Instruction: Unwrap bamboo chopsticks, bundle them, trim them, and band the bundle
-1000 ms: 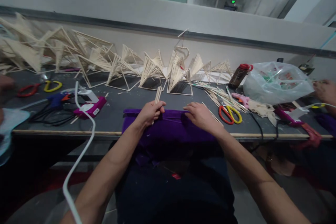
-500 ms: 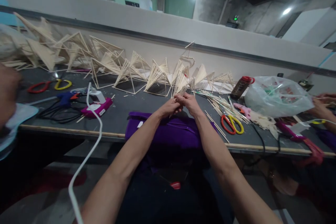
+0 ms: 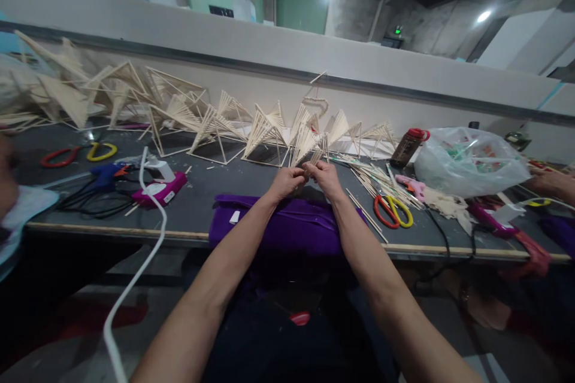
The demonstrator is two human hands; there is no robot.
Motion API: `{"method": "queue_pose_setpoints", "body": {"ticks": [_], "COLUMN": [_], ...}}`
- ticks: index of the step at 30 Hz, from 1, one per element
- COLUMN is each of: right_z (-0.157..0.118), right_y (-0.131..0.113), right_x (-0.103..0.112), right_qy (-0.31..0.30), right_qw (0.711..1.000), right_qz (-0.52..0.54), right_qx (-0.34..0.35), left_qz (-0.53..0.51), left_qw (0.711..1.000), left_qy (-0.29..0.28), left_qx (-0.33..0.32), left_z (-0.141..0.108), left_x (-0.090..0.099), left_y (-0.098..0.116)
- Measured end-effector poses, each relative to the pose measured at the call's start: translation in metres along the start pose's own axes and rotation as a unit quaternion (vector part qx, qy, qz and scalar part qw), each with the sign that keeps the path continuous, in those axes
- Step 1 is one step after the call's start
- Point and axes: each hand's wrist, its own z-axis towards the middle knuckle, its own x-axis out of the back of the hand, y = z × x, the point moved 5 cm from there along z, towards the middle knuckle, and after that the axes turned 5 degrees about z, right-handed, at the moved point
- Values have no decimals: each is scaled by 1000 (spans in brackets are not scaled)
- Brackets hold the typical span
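My left hand [image 3: 288, 182] and my right hand [image 3: 325, 178] meet above the table's front part, fingers bent in a pinch. Their fingertips almost touch, and what they pinch is too small and too covered to make out. Right behind the fingertips stands a fan-shaped model of thin wooden sticks [image 3: 306, 142]; whether the fingers touch it I cannot tell. Under my wrists lies a folded purple cloth [image 3: 278, 224] at the table edge. To the right of my right hand are loose wooden sticks [image 3: 369, 178] and scissors with red and yellow handles [image 3: 393, 211].
More stick models [image 3: 214, 131] line the wall. On the left are another pair of scissors [image 3: 101, 151], a blue glue gun [image 3: 105, 178] and a magenta power strip [image 3: 162, 190] with a white cable. A bottle [image 3: 408, 148] and plastic bag [image 3: 469, 161] stand right. People's hands show at both sides.
My hands have drawn slightly apart, the left one lower and to the left, with fingertips still close. The whole view has shifted a little. The person's hand at the left has moved outward.
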Motion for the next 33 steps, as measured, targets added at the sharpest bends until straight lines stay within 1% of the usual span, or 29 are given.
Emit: {"method": "queue_pose_setpoints", "body": {"ticks": [3,6,11,16,20,23,28,33], "right_z": [-3,-5,-5,-5,-6,-5,-1,-1], "right_y": [-3,-4,3,6,4,-1,-10,-11], "right_x": [-3,-3,-2,-1,-2,2,16,26], "right_qy": [-13,-14,-28,-27,-24,-1,58,93], "right_qw": [1000,999,995,994,995,995,987,985], "right_qz": [16,43,83,90,89,95,146,145], "right_qx": [-8,-23,-52,-53,-49,-43,-14,-29], "left_qz": [-30,-69,-115,-131,-132,-122,-86,-58], "left_qw": [999,996,989,985,986,988,994,996], "left_qy": [0,-12,-39,-48,-54,-44,-38,-44], "left_qx": [20,52,86,97,90,78,60,51], "left_z": [0,-4,-11,-14,-13,-12,-11,-12], "left_x": [0,-1,-3,-3,-5,-5,-7,-9], "left_y": [-5,-10,-8,-5,-5,-4,-3,-3]}}
